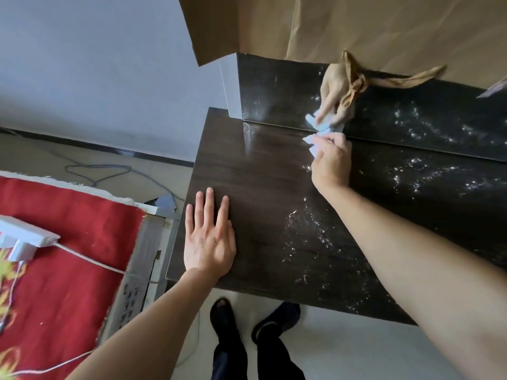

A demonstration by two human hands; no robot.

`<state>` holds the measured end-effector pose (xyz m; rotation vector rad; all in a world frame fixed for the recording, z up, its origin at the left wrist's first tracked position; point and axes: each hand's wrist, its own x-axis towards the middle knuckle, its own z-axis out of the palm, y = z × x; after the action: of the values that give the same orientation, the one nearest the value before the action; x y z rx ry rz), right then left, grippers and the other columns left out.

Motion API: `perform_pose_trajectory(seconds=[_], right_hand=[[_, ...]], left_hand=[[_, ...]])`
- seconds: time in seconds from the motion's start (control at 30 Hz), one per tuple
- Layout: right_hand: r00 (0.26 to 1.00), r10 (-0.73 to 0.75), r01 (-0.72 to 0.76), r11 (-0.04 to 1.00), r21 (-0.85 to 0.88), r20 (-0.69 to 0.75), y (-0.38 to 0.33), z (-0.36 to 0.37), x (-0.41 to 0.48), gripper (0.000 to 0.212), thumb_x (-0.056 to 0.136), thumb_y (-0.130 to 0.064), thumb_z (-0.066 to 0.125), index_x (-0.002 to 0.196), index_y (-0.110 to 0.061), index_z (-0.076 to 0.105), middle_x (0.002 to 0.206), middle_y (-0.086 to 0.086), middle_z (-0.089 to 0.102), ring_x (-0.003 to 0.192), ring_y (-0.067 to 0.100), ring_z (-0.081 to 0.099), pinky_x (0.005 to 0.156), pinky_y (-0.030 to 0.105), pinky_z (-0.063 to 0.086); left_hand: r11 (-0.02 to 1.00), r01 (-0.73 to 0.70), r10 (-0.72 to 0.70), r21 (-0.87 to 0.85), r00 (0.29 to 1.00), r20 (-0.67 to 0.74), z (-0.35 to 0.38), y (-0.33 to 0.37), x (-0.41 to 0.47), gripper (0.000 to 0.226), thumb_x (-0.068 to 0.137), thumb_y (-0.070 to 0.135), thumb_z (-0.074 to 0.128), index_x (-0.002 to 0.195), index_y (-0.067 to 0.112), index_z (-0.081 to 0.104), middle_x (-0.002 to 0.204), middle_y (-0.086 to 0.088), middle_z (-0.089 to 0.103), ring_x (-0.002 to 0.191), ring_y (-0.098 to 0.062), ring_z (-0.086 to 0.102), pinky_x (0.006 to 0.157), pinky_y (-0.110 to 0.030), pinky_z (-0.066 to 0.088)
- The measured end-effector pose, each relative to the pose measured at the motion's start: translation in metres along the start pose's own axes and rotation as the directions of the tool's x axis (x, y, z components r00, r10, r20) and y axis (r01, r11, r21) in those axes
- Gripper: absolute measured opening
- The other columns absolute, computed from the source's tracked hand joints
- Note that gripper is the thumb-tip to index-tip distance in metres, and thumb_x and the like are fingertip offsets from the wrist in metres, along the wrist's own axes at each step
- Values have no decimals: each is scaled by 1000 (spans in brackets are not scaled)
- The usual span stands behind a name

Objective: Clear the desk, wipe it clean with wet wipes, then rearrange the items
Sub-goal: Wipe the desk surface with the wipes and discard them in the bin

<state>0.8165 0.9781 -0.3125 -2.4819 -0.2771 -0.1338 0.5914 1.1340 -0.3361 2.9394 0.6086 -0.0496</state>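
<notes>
The dark wood-grain desk (260, 193) fills the middle and right, its top bare and glossy with wet speckles toward the right. My right hand (332, 160) is shut on a crumpled pale blue wet wipe (312, 142), pressed against the far edge of the desk where it meets the shiny dark back panel (274, 91). The panel mirrors the hand and wipe. My left hand (208, 239) lies flat with fingers spread on the desk's near left part, holding nothing.
A beige curtain (356, 26) hangs over the back panel, with a tie strap (389, 79) dangling. To the left lies a red patterned cloth (68, 259) with a white power strip (27, 237) and cable. Grey cables trail on the floor (96, 171). My feet (255, 322) stand below the desk edge.
</notes>
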Motion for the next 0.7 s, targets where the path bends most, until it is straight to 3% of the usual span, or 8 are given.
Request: perform_pose_trajectory(seconds=[0.1, 0.2, 0.27, 0.33, 0.43, 0.53, 0.6, 0.7], right_hand=[[906, -213, 180, 976, 124, 366, -12, -22, -18, 32, 82, 4, 55, 88, -18, 77, 97, 9, 64, 89, 22, 58, 81, 19, 42], [598, -176, 44, 981, 187, 782, -11, -57, -34, 26, 81, -5, 60, 83, -25, 77, 83, -1, 69, 72, 12, 60, 67, 14, 42], [733, -31, -79, 988, 131, 679, -9, -61, -22, 17, 82, -11, 61, 87, -17, 77, 83, -2, 69, 73, 13, 61, 66, 22, 41], [947, 148, -171, 984, 58, 286, -7, -48, 4, 26, 82, -21, 55, 82, -2, 72, 78, 19, 64, 73, 33, 55, 59, 28, 33], [940, 340, -341, 940, 22, 11, -18, -11, 18, 27, 85, -10, 49, 101, 2, 68, 105, 21, 60, 98, 33, 55, 68, 16, 30], [993, 81, -85, 996, 36, 85, -38, 22, 4, 32, 83, 6, 47, 102, -5, 70, 111, 13, 58, 108, 24, 47, 84, 13, 32], [967, -80, 56, 993, 105, 240, -50, 24, -6, 34, 83, 8, 48, 99, -9, 72, 102, 6, 56, 104, 12, 45, 79, 5, 31], [751, -201, 76, 973, 220, 629, -46, 2, -24, 21, 86, -3, 57, 91, -12, 76, 88, -12, 55, 84, 7, 56, 65, 1, 38]], left_hand=[[1000, 2, -2, -3, 1000, 10, -4, 1, -1, 54, 93, 30, 27, 145, 16, 31, 155, -16, 22, 146, -32, 11, 118, -49, 12], [1000, 3, -3, -16, 1000, 13, -7, 3, -2, 54, 92, 28, 29, 144, 15, 34, 155, -17, 24, 145, -33, 13, 117, -50, 14], [1000, 1, -1, -15, 1000, 13, -8, 3, -2, 54, 92, 28, 30, 144, 14, 35, 155, -17, 23, 145, -33, 13, 117, -50, 14], [1000, 1, -1, -11, 1000, 6, -7, 2, -2, 54, 92, 28, 29, 144, 15, 34, 155, -17, 23, 145, -33, 13, 117, -50, 14], [1000, 3, -3, -12, 1000, 1, -6, 3, -1, 54, 92, 29, 29, 144, 16, 34, 155, -16, 23, 146, -32, 13, 118, -49, 13], [1000, -2, 2, -7, 1000, -1, -4, 1, -1, 53, 93, 29, 30, 144, 16, 32, 155, -16, 23, 146, -32, 12, 118, -47, 11], [1000, -3, 3, -2, 1000, 2, -4, 0, 0, 53, 93, 29, 30, 144, 16, 32, 155, -16, 23, 146, -32, 12, 118, -47, 11], [1000, -7, 7, -13, 1000, -4, -6, 0, -2, 53, 92, 29, 30, 144, 15, 35, 155, -17, 24, 145, -33, 14, 117, -48, 13]])
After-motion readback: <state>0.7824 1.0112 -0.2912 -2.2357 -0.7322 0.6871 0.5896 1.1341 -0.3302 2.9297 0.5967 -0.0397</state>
